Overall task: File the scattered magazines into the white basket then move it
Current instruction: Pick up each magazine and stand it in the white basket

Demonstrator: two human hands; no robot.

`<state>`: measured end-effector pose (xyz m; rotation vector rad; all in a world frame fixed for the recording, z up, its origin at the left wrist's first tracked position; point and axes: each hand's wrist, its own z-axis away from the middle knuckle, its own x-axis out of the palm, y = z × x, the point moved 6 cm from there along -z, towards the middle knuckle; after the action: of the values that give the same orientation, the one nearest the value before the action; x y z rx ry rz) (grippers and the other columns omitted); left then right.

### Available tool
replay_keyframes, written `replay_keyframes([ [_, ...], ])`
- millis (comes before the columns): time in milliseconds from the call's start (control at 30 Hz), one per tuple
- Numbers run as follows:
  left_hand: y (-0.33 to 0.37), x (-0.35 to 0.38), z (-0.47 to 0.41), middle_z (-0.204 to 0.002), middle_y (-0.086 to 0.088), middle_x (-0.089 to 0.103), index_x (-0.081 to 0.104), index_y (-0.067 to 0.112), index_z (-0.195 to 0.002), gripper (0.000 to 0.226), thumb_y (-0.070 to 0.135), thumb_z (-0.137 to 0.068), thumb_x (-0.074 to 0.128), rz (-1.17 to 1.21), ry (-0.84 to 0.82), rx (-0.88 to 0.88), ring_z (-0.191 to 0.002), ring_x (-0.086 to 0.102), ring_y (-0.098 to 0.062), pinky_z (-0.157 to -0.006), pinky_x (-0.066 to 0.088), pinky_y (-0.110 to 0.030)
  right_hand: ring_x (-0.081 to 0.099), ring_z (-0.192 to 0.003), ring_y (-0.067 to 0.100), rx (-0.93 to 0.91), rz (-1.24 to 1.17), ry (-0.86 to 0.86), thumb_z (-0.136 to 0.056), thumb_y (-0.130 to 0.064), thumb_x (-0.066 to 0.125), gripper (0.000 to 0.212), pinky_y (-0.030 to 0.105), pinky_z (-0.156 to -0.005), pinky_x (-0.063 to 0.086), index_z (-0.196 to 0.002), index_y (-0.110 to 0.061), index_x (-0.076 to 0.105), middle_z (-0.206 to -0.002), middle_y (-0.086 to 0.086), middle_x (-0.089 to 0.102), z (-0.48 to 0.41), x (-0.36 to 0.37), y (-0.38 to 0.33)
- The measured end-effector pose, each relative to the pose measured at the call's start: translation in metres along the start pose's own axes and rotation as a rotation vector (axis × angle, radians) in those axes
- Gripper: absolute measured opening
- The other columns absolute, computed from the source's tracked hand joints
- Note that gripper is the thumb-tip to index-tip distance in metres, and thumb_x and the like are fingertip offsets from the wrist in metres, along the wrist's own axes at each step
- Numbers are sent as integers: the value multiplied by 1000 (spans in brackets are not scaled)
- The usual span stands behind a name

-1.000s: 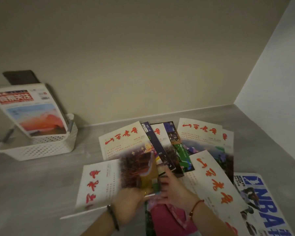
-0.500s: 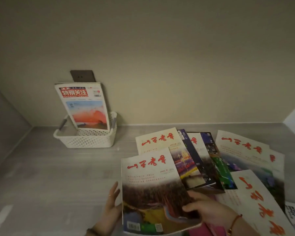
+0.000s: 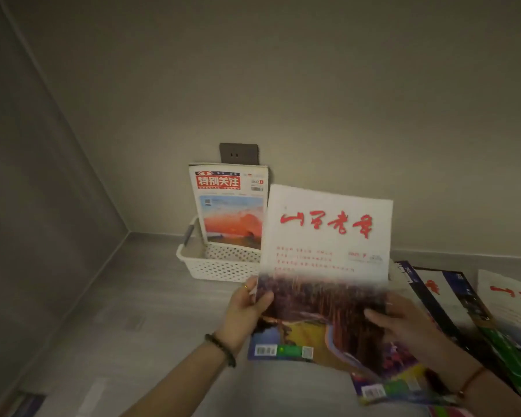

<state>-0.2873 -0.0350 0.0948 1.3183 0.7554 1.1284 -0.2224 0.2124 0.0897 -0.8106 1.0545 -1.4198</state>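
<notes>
Flooring is running to a corner, where a white basket is sitting under a wall socket, one sunset-cover magazine standing upright inside. Just right, the left hand is gripping the left edge of a white-covered magazine, thumb curled over the cover, while the right hand is pinching its right side. The magazine is being held upright, long axis vertical; the basket is lying beyond and left of the grip, nearer the left hand. Scattered magazines are lying overlapped at far right.
</notes>
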Motion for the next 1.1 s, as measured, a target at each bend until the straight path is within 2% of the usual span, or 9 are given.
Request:
replay_keyframes([
  [67, 46, -27, -24, -106, -1, 66, 60, 24, -99, 27, 2, -88, 48, -59, 51, 129, -100, 63, -19, -89, 52, -35, 64, -85, 15, -193, 80, 67, -85, 1, 54, 20, 28, -75, 55, -105, -3, 59, -89, 2, 68, -24, 24, -48],
  [133, 87, -58, -47, -107, -3, 63, 62, 18, -98, 22, 3, -89, 48, -148, 129, 245, -99, 61, -20, -87, 51, -32, 58, -64, 9, -347, 223, 190, -84, 1, 58, 4, 7, -56, 43, -86, 2, 61, -61, -4, 64, -51, 48, -91],
  [167, 103, -74, -60, -108, -5, 62, 62, 13, -102, 21, 2, -88, 49, -185, 158, 275, -95, 61, -19, -82, 54, -26, 55, -61, 13, -398, 285, 272, -81, -1, 62, 9, 7, -50, 37, -76, 6, 61, -54, 5, 62, -63, 59, -110],
  [267, 131, -124, -98, -105, -13, 62, 60, 1, -108, 24, 2, -86, 54, -302, 285, 279, -78, 61, -14, -66, 56, -18, 56, -75, 19, -486, 267, 346, -77, -3, 68, 17, 27, -65, 48, -77, 13, 63, -74, 23, 66, -105, 93, -145],
  [333, 133, -157, -124, -103, -16, 65, 63, -1, -102, 21, 6, -83, 61, -411, 383, 212, -82, 62, -22, -78, 56, -36, 60, -74, 13, -479, 232, 352, -76, -1, 68, 12, 20, -65, 51, -84, 7, 67, -80, 11, 65, -131, 117, -152],
  [433, 120, -189, -153, -95, -10, 62, 64, 0, -99, 22, 9, -80, 65, -466, 464, 119, -91, 59, -27, -88, 52, -46, 58, -59, 4, -438, 252, 394, -77, -3, 68, 13, 0, -44, 40, -86, 5, 69, -76, 6, 63, -164, 142, -145],
  [600, 75, -214, -180, -101, -16, 64, 63, -4, -101, 24, 6, -80, 65, -441, 482, 21, -99, 61, -34, -87, 52, -44, 61, -72, 24, -295, 383, 428, -79, -11, 67, 16, 21, -58, 45, -85, 4, 69, -83, 15, 70, -204, 161, -111],
  [867, 47, -223, -202, -94, -16, 65, 60, -2, -95, 22, 9, -78, 67, -488, 538, 50, -84, 56, -21, -81, 50, -33, 59, -101, 29, -232, 519, 410, -90, -12, 50, 21, 25, -76, 41, -105, -1, 59, -109, 15, 66, -237, 163, -79],
  [1100, 51, -223, -204, -97, -13, 63, 58, 2, -97, 25, 8, -75, 70, -509, 522, 72, -88, 57, -22, -78, 47, -29, 62, -95, 27, -272, 524, 413, -86, -16, 58, 24, 22, -75, 41, -106, -2, 60, -105, 13, 68, -239, 156, -86],
])
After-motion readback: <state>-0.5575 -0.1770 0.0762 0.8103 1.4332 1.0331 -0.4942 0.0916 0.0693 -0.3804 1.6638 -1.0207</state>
